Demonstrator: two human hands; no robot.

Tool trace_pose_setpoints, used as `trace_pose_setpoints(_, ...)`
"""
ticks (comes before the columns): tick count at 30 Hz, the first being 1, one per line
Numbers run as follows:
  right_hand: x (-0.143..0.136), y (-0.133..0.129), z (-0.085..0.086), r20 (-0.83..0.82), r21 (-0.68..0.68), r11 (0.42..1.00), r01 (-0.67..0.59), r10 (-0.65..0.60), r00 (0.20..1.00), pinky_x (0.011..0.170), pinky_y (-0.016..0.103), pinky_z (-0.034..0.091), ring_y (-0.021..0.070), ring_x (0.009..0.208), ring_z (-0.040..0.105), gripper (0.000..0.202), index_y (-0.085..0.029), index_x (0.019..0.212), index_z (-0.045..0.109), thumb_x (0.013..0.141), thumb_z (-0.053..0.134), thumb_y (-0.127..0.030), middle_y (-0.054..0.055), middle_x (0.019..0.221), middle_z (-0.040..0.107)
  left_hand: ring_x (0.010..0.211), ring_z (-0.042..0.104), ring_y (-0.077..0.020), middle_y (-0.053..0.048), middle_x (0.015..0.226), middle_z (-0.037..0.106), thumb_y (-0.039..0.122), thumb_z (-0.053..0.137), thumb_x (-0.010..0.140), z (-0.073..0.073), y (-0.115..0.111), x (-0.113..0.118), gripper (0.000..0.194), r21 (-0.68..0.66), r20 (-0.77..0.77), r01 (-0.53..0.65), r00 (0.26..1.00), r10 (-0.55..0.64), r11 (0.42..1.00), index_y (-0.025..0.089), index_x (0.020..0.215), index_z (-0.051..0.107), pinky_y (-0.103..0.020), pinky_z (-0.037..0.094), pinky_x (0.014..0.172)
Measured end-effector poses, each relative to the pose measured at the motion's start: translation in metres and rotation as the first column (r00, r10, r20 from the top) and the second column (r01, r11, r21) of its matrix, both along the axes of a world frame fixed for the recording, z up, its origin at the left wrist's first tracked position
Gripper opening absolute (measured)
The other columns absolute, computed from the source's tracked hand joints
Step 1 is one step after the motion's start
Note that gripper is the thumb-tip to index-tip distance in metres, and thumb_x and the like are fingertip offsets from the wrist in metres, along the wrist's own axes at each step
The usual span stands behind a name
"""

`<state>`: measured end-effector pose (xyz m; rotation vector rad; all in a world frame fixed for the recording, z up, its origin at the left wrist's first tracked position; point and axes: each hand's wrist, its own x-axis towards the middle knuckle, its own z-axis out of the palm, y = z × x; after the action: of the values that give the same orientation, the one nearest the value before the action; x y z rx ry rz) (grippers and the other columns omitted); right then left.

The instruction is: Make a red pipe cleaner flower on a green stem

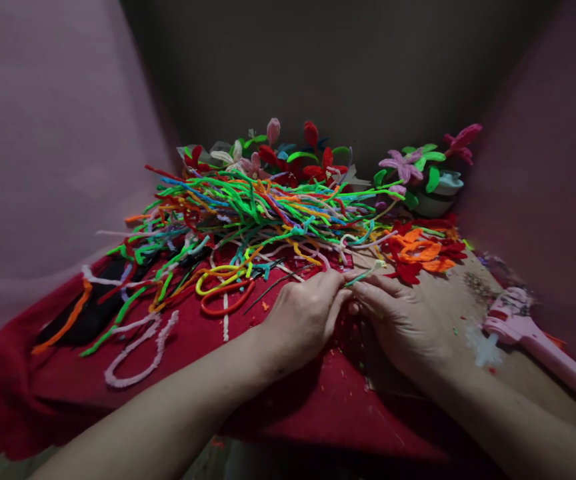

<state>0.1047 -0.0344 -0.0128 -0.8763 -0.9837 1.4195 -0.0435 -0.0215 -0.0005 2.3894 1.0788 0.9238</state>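
Observation:
My left hand (pixel 303 317) and my right hand (pixel 401 320) meet at the middle of the red cloth (pixel 288 393). Together their fingertips pinch a thin green pipe cleaner piece (pixel 365 273) that ends in a small pale tip. Just beyond the hands lies a big tangled heap of pipe cleaners (pixel 253 213) in green, blue, orange, yellow and pink. Both hands rest low on the cloth, fingers curled around the green piece.
Finished pipe-cleaner flowers (pixel 308 157) stand behind the heap, more in a pale pot (pixel 438 193) at right. Red and orange petal shapes (pixel 421 250) lie right of the hands. A pink glue gun (pixel 533 333) rests on brown board at far right. Pink walls close both sides.

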Motion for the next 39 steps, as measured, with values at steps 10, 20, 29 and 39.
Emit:
trace_pose_setpoints(10, -0.001, -0.003, 0.001, -0.064, -0.026, 0.997, -0.069, 0.067, 0.996, 0.070, 0.026, 0.043, 0.0129, 0.069, 0.053, 0.002, -0.023, 0.075, 0.068, 0.073, 0.068, -0.024, -0.002, 0.074, 0.061, 0.038, 0.037, -0.0035, 0.006, 0.050, 0.043, 0.023, 0.048, 0.084, 0.022, 0.003, 0.000, 0.020, -0.622, 0.448, 0.250, 0.891, 0.076, 0.742, 0.016, 0.065, 0.050, -0.015, 0.029, 0.038)
trace_pose_setpoints(20, 0.001, -0.004, 0.003, -0.084, -0.017, 0.997, -0.070, 0.068, 0.994, 0.071, 0.030, 0.044, 0.0137, 0.069, 0.055, 0.016, -0.025, 0.087, 0.071, 0.073, 0.066, -0.019, 0.000, 0.075, 0.064, 0.029, 0.026, -0.0002, 0.008, 0.055, 0.045, 0.024, 0.054, 0.080, 0.013, 0.011, -0.006, 0.011, -0.695, 0.712, 0.660, 0.686, 0.148, 0.286, 0.015, 0.074, 0.052, -0.014, 0.031, 0.027)
trace_pose_setpoints(29, 0.001, 0.000, 0.001, -0.058, 0.015, 1.000, -0.024, 0.025, 0.998, 0.075, 0.031, 0.044, 0.0147, 0.072, 0.057, 0.008, -0.025, 0.077, 0.071, 0.073, 0.066, -0.020, -0.001, 0.076, 0.065, 0.047, 0.045, -0.0060, 0.002, 0.062, 0.053, 0.027, 0.048, 0.084, 0.011, 0.002, 0.000, 0.016, -0.489, 0.326, 0.216, 0.944, -0.052, 0.845, 0.015, 0.076, 0.055, -0.019, 0.038, 0.047)
trace_pose_setpoints(39, 0.003, -0.002, 0.002, 0.122, 0.062, 0.998, -0.009, 0.001, 0.993, 0.082, 0.032, 0.041, 0.0190, 0.090, 0.053, 0.006, -0.025, 0.077, 0.070, 0.077, 0.065, -0.029, 0.001, 0.086, 0.062, 0.044, 0.039, -0.0043, 0.006, 0.054, 0.044, 0.023, 0.047, 0.084, 0.015, 0.003, 0.002, 0.018, -0.512, 0.435, 0.199, 0.899, 0.053, 0.836, 0.016, 0.070, 0.055, -0.017, 0.032, 0.045)
